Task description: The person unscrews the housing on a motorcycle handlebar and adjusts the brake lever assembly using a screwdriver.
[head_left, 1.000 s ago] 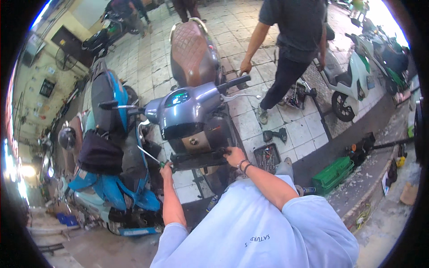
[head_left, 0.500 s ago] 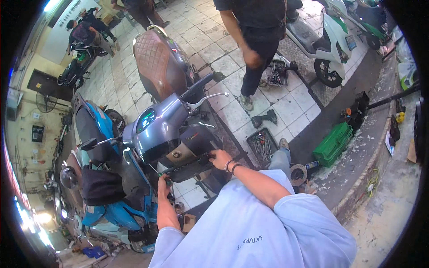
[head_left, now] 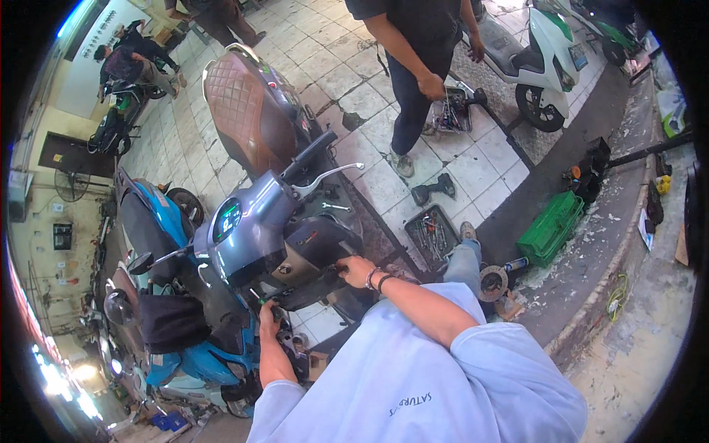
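Note:
In front of me stands a grey-blue scooter [head_left: 255,240] with a brown quilted seat [head_left: 235,103] and a lit dashboard. My left hand [head_left: 269,316] is closed round the green handle of a screwdriver [head_left: 255,295], its pale shaft pointing up and left beside the scooter's front. The fingers of my right hand [head_left: 357,272] are closed on the right end of a dark plastic panel [head_left: 306,292], low against the front body. Part of that panel lies in shadow, and whether it is fastened I cannot tell.
A tray of wrenches [head_left: 431,235] and a cordless drill [head_left: 433,190] lie on the tiles. A green toolbox [head_left: 550,229] is at right, a blue scooter [head_left: 214,325] at left. Beyond, a person in black [head_left: 413,44] reaches toward another tool tray [head_left: 452,118].
The dark panel now sits closer in under the scooter's front, my right hand moving with it. My left hand with the screwdriver has dropped slightly. The person in black now reaches to the tray.

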Available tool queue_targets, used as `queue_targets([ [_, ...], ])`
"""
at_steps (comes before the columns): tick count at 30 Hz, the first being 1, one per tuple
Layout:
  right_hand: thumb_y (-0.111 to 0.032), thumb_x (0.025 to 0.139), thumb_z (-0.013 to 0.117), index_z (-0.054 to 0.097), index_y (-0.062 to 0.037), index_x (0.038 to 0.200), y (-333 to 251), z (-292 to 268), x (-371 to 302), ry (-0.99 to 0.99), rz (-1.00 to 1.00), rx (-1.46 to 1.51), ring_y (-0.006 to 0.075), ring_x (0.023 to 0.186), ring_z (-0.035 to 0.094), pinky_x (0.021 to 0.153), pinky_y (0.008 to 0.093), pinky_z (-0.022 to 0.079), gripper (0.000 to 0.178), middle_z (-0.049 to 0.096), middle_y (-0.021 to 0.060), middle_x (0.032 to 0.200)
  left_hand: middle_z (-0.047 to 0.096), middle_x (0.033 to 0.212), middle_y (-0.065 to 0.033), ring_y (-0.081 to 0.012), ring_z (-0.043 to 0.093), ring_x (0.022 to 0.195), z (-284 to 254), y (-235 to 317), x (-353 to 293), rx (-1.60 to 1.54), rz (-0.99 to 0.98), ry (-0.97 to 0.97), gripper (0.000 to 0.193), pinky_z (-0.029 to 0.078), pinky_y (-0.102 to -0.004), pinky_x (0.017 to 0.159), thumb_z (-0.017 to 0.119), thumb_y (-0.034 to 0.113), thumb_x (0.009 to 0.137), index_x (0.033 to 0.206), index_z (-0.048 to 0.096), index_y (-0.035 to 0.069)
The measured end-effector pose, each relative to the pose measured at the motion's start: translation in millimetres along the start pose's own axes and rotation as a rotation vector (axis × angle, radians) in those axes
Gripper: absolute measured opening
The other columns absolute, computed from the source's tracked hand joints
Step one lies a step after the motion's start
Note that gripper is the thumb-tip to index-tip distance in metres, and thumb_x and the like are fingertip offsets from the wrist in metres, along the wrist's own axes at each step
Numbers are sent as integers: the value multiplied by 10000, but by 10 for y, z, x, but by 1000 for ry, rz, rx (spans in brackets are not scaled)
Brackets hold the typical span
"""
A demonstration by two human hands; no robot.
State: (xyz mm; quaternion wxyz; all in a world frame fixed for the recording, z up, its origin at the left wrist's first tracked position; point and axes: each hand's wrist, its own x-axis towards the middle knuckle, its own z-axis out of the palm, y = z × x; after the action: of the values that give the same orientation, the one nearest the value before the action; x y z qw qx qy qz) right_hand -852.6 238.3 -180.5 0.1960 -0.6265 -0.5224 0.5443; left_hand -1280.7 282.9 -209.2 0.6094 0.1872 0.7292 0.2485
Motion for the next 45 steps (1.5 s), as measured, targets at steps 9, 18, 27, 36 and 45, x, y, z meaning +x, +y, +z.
queue_targets([
  [9,-287,982,729,724,-142,1375,46,-296,-25,-141,-66,-26,420,1241,693,1067,530,539,419,757,197,1286,520,761,57,-134,544,652,81,-220,-862,-247,140,221,515,449,-303,580,603,248,951,1451,677,144],
  [18,-407,877,823,785,-99,1255,935,-1478,209,-283,-92,-25,380,1189,730,1056,475,560,489,780,190,1242,581,872,25,-156,505,656,1359,-1374,-2284,-536,85,508,370,389,-298,575,602,454,946,1110,702,138],
  [27,-537,902,636,815,-7,1000,4411,-3912,212,102,371,-255,471,1022,747,901,530,594,568,776,284,1040,495,714,-12,-181,442,577,4012,-1499,-3053,-697,81,271,329,347,-334,542,587,454,962,806,572,165],
  [36,-177,919,682,735,45,857,5144,-5244,-629,242,706,149,254,521,673,522,409,553,237,714,148,684,495,745,-39,-172,462,612,4769,-1436,-3307,-642,234,255,337,360,-324,547,549,438,994,877,528,122],
  [45,-397,993,598,799,35,847,5469,-4298,-197,267,656,213,259,544,685,558,422,550,498,738,158,694,487,716,-53,-169,470,617,5468,-689,-3401,-548,290,77,406,354,-326,567,502,462,1012,860,520,86],
])
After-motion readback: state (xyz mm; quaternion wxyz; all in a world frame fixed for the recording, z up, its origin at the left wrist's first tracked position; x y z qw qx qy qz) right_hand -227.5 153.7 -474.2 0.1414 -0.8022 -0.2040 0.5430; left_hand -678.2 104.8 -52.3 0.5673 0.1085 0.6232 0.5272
